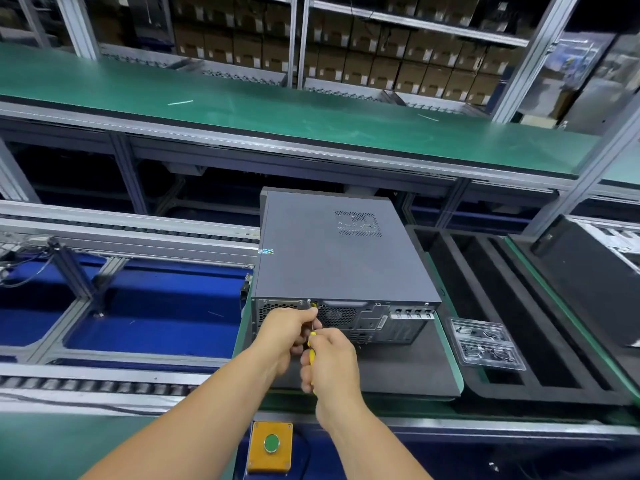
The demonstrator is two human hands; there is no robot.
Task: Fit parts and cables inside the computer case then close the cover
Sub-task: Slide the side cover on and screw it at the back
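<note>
A dark grey computer case [339, 258] lies flat on a black mat [398, 368], its cover on and its rear panel facing me. My right hand [329, 362] grips a yellow-handled screwdriver [312, 344] whose thin shaft points up at the top edge of the rear panel, near a small yellow part. My left hand [287, 332] is curled at the shaft, its fingertips pinching around the tip just below the panel's edge. The screw itself is hidden by my fingers.
A clear plastic tray of small parts [485, 344] lies right of the case on black foam trays [512, 306]. A yellow box with a green button [271, 444] sits at the bench front. Roller conveyor rails [104, 379] run at left; a green shelf [277, 109] above.
</note>
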